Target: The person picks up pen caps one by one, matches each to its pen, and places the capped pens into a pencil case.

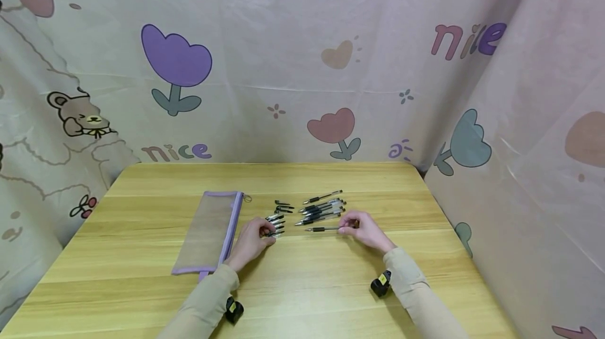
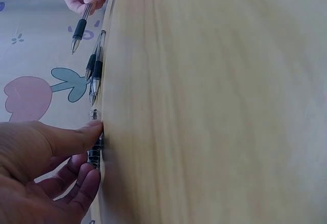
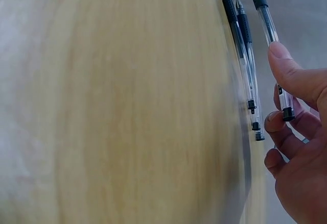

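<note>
My right hand (image 1: 361, 227) pinches an uncapped gel pen (image 1: 321, 229) near its back end between thumb and fingers. The pen has a clear barrel and black grip, and its tip points left; in the right wrist view this pen (image 3: 266, 22) is raised beside other pens. With thumb and fingertips, my left hand (image 1: 252, 239) grips a pen cap (image 2: 94, 155), clear and black, at the near end of a row of caps (image 1: 278, 218). Several uncapped gel pens (image 1: 323, 208) lie side by side between the hands, tips to the left.
Left of my left hand lies a flat mesh zip pouch (image 1: 208, 236) with purple edging. A few black caps (image 1: 283, 207) lie behind the row. Black wrist cameras hang under both sleeves. A patterned curtain (image 1: 264, 65) encloses the wooden table (image 1: 302, 286) at back and sides.
</note>
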Available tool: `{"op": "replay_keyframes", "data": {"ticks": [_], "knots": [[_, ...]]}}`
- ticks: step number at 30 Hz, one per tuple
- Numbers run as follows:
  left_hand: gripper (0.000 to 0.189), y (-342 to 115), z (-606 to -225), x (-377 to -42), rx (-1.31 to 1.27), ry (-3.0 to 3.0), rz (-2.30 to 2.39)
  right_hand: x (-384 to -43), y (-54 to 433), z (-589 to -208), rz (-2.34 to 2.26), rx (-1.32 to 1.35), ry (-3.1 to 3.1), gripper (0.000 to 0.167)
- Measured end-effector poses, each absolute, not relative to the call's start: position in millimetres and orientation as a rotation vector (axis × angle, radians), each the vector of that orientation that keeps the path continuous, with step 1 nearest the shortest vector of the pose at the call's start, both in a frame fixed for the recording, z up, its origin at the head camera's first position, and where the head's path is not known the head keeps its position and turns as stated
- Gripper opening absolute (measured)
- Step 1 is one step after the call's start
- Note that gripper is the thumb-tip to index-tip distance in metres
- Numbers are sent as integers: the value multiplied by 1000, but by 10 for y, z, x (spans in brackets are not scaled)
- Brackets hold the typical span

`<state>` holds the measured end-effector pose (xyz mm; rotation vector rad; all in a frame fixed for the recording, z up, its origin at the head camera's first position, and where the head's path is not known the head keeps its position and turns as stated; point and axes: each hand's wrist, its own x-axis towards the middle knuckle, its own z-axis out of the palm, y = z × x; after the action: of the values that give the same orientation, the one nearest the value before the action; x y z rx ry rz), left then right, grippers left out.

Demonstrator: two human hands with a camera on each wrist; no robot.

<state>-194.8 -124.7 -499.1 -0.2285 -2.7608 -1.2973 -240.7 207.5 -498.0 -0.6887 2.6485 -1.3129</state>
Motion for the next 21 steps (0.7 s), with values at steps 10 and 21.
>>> {"op": "replay_keyframes", "data": {"ticks": [10, 21], "knots": [[13, -1244, -4990, -1945, -227, -2782, -1270, -2404, 2067, -4975, -1308, -698, 2662, 9], [10, -1259, -4983, -1948, -217, -2795, -1261, -2411, 2068, -4981, -1305, -680, 2658, 10]]}}
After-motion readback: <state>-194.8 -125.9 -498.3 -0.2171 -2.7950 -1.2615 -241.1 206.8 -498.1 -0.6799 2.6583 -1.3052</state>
